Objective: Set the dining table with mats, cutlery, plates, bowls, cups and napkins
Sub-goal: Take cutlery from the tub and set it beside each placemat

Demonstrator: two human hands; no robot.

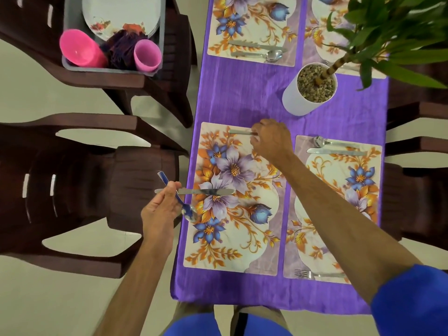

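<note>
No words, labels, brand marks or numbers can be read anywhere in the view; the mats and plates carry only flower patterns, no lettering.

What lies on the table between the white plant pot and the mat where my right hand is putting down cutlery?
Only bare purple tablecloth: the head view shows nothing lying between the plant pot and the near-left mat, where the right hand holds a utensil.

Four mats (232, 200) lie on the table (242, 93), a potted plant (310, 88) between them. Left of the table, a chair (135, 76) carries a tray (70, 20) with plates (121, 15) and cups (80, 50).
</note>
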